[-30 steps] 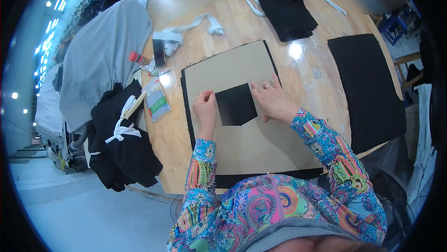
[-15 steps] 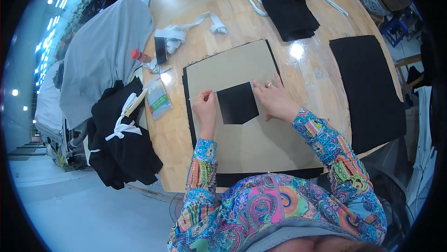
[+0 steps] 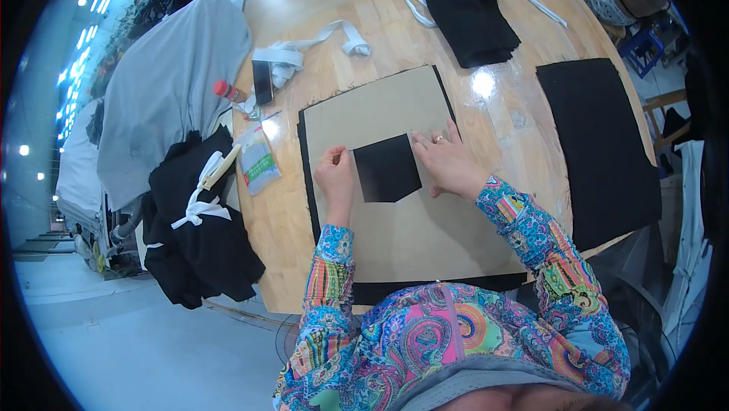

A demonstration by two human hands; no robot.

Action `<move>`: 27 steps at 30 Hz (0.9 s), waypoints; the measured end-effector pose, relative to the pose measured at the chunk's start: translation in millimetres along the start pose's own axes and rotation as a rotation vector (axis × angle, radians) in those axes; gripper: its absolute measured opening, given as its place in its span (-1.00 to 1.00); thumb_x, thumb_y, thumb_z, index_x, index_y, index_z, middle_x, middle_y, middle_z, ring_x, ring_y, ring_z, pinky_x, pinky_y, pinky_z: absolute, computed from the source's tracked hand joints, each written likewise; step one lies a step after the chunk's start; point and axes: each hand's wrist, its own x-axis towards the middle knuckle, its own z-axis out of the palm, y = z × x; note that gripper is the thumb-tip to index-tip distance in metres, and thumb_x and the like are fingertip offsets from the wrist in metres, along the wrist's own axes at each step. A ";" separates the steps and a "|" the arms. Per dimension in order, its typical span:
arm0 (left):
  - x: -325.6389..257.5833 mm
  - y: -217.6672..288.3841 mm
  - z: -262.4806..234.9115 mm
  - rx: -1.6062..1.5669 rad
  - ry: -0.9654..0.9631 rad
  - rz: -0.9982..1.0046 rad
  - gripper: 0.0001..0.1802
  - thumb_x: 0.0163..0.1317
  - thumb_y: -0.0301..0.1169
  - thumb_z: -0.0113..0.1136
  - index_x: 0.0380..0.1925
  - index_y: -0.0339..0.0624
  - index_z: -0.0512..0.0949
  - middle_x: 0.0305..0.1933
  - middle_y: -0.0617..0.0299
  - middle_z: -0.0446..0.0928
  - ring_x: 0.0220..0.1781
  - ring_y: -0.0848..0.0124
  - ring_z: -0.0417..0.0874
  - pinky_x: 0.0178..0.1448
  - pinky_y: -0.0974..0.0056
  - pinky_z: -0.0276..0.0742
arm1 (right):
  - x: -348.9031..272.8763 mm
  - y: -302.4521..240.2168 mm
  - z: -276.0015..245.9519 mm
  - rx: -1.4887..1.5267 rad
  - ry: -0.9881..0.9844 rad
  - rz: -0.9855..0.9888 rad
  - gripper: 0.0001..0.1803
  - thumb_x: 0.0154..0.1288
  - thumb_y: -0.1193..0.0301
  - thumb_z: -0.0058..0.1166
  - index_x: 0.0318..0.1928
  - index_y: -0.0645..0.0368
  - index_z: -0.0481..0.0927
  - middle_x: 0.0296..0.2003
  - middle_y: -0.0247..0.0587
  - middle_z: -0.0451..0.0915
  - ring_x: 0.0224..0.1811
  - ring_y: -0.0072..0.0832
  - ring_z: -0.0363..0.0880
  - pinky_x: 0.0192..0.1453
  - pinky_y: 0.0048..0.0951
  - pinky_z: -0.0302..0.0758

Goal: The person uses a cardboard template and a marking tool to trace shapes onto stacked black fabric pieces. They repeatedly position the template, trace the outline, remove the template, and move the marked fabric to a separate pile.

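A tan cardboard sheet (image 3: 448,240) lies over black fabric (image 3: 440,283), whose edges show along its sides. On the sheet is a pocket-shaped black area (image 3: 389,170) with a pointed lower edge; whether it is a cloth piece or a cut-out I cannot tell. My left hand (image 3: 332,176) is at its upper left corner, thumb and fingers pinched together; anything between them is too small to make out. Resting at the upper right corner is my right hand (image 3: 449,162), its fingers spread flat on the sheet.
A black fabric panel (image 3: 600,153) lies at the right table edge, a folded black stack (image 3: 467,12) at the back. On the left are a phone (image 3: 262,82), white tape (image 3: 288,54), a red-capped bottle (image 3: 228,91), a plastic packet (image 3: 260,164) and a tied black bundle (image 3: 201,236).
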 end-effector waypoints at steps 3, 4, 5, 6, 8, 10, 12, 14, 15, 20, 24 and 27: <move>0.2 -4.4 -0.8 0.006 0.002 0.020 -0.83 0.15 -0.42 0.20 -0.32 -0.30 0.63 -0.42 0.07 0.66 -0.39 0.37 0.67 -0.26 0.29 0.55 | -0.6 -1.3 -3.9 0.019 -0.013 -0.003 0.00 -0.40 0.27 0.53 0.15 0.28 0.31 0.31 -0.15 0.23 0.30 -0.09 0.24 0.45 0.24 -0.18; 0.2 -3.2 -0.4 0.014 0.002 0.032 -0.82 0.15 -0.41 0.20 -0.32 -0.30 0.63 -0.42 0.07 0.66 -0.40 0.37 0.68 -0.26 0.29 0.55 | -0.9 -1.2 -4.4 0.023 -0.017 -0.003 0.00 -0.40 0.27 0.53 0.15 0.28 0.31 0.31 -0.15 0.23 0.30 -0.09 0.24 0.45 0.24 -0.19; 0.0 -2.0 -0.3 0.038 0.000 0.036 -0.82 0.15 -0.40 0.20 -0.32 -0.29 0.63 -0.43 0.07 0.66 -0.40 0.36 0.68 -0.26 0.29 0.55 | -1.1 -1.2 -4.9 0.026 -0.021 -0.003 0.00 -0.40 0.27 0.53 0.15 0.28 0.30 0.31 -0.15 0.23 0.30 -0.09 0.24 0.45 0.24 -0.19; -0.2 -0.7 -0.3 0.061 -0.002 0.041 -0.82 0.16 -0.40 0.20 -0.32 -0.28 0.63 -0.43 0.07 0.66 -0.40 0.35 0.68 -0.25 0.29 0.54 | -1.1 -1.2 -4.9 0.021 -0.017 -0.002 0.01 -0.41 0.28 0.53 0.15 0.29 0.30 0.31 -0.15 0.23 0.30 -0.09 0.24 0.45 0.24 -0.19; -1.4 -0.2 -1.7 0.108 -0.018 0.042 -0.82 0.16 -0.38 0.19 -0.31 -0.26 0.64 -0.43 0.07 0.66 -0.39 0.33 0.68 -0.24 0.28 0.54 | 0.3 -1.1 -2.1 0.016 -0.014 -0.002 0.01 -0.41 0.28 0.53 0.15 0.29 0.30 0.31 -0.15 0.23 0.30 -0.09 0.24 0.44 0.24 -0.18; -2.9 -0.7 -3.8 0.149 -0.042 0.043 -0.81 0.16 -0.37 0.19 -0.31 -0.25 0.64 -0.43 0.07 0.66 -0.39 0.32 0.69 -0.23 0.27 0.54 | 1.6 -1.0 2.2 0.000 0.005 -0.004 0.05 -0.45 0.25 0.55 0.17 0.24 0.31 0.30 -0.15 0.25 0.30 -0.10 0.27 0.42 0.29 -0.17; -12.2 -0.8 -10.2 0.165 -0.075 0.021 -0.81 0.16 -0.36 0.19 -0.32 -0.24 0.64 -0.43 0.07 0.66 -0.38 0.30 0.69 -0.22 0.26 0.54 | 1.9 -0.9 3.6 -0.007 0.012 -0.007 0.07 -0.47 0.24 0.56 0.18 0.22 0.31 0.30 -0.14 0.26 0.31 -0.11 0.28 0.41 0.32 -0.16; -26.3 1.9 -17.4 0.188 -0.110 0.025 -0.81 0.16 -0.36 0.18 -0.32 -0.24 0.64 -0.42 0.06 0.65 -0.37 0.28 0.69 -0.21 0.25 0.54 | 0.4 -0.2 0.2 -0.003 0.005 -0.002 0.07 -0.47 0.23 0.56 0.18 0.22 0.31 0.30 -0.14 0.25 0.31 -0.11 0.28 0.41 0.32 -0.16; -35.1 3.3 -21.9 0.204 -0.123 0.038 -0.81 0.16 -0.35 0.18 -0.32 -0.23 0.64 -0.42 0.06 0.65 -0.36 0.27 0.69 -0.21 0.24 0.55 | 0.2 0.4 0.6 -0.006 0.009 -0.002 0.07 -0.47 0.23 0.57 0.18 0.22 0.31 0.30 -0.14 0.25 0.31 -0.11 0.28 0.40 0.32 -0.15; -72.6 -8.5 -43.7 0.235 -0.193 0.025 -0.83 0.16 -0.37 0.18 -0.32 -0.22 0.64 -0.43 0.10 0.65 -0.38 0.32 0.67 -0.24 0.27 0.53 | 0.9 0.2 3.3 -0.007 0.015 -0.006 0.08 -0.49 0.23 0.57 0.18 0.22 0.31 0.29 -0.15 0.26 0.30 -0.11 0.29 0.40 0.32 -0.14; -83.8 -15.6 -47.5 0.247 -0.185 0.100 -0.86 0.18 -0.43 0.19 -0.32 -0.27 0.63 -0.48 0.21 0.65 -0.45 0.57 0.61 -0.32 0.42 0.51 | 0.1 -1.9 -4.0 0.004 -0.044 0.011 0.04 -0.40 0.26 0.54 0.19 0.27 0.29 0.32 -0.14 0.21 0.31 -0.06 0.24 0.44 0.24 -0.16; -84.6 -14.7 -49.6 0.212 -0.182 0.094 -0.85 0.16 -0.39 0.19 -0.33 -0.21 0.64 -0.43 0.12 0.65 -0.38 0.35 0.66 -0.25 0.28 0.53 | 0.2 -2.7 -4.3 -0.007 -0.036 0.016 0.06 -0.42 0.24 0.55 0.19 0.25 0.29 0.31 -0.15 0.22 0.31 -0.07 0.25 0.43 0.27 -0.15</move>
